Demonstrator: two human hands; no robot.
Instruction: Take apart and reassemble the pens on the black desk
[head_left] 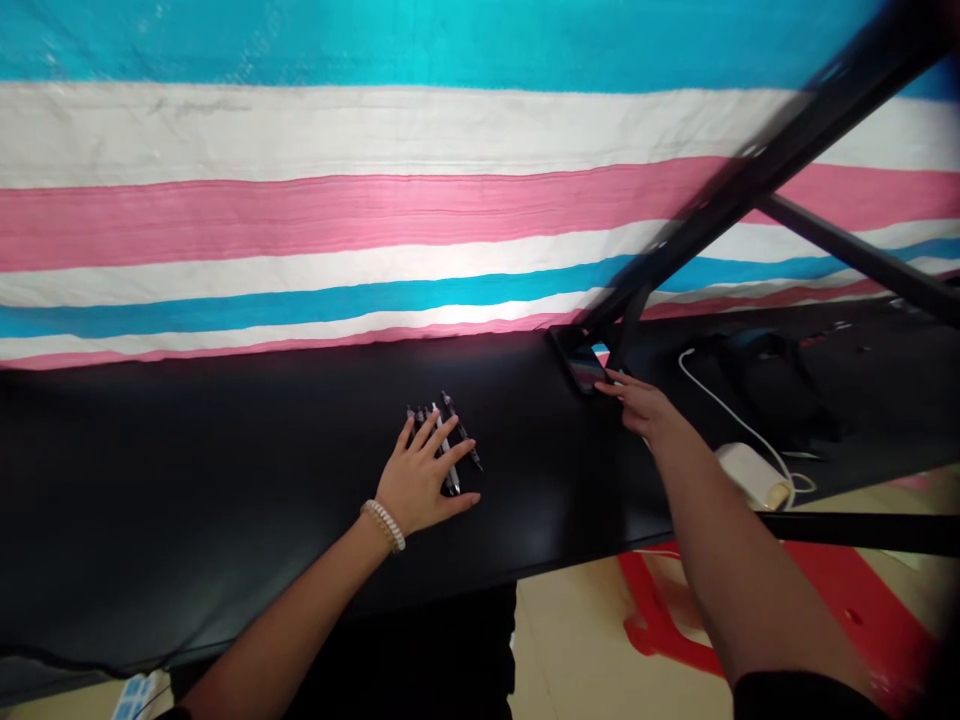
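Observation:
My left hand (421, 470) lies with fingers spread over several pens on the black table (225, 480). A white pen (448, 455) shows between its fingers, and a dark clear-barrelled pen (463, 432) slants beside the fingertips. The other pens are partly covered by the hand. My right hand (639, 402) reaches to a dark phone (585, 368) at the foot of the black frame. Its stretched fingers are at the phone's right edge and appear to touch it; the remaining fingers are curled and partly hidden.
A black metal frame (690, 235) crosses the right side. Behind the table hangs a striped sheet (337, 215). A white charger-like block (752, 475) with a white cable (731, 405) lies at the right, near dark straps (780, 375). A red stool (847, 600) stands below.

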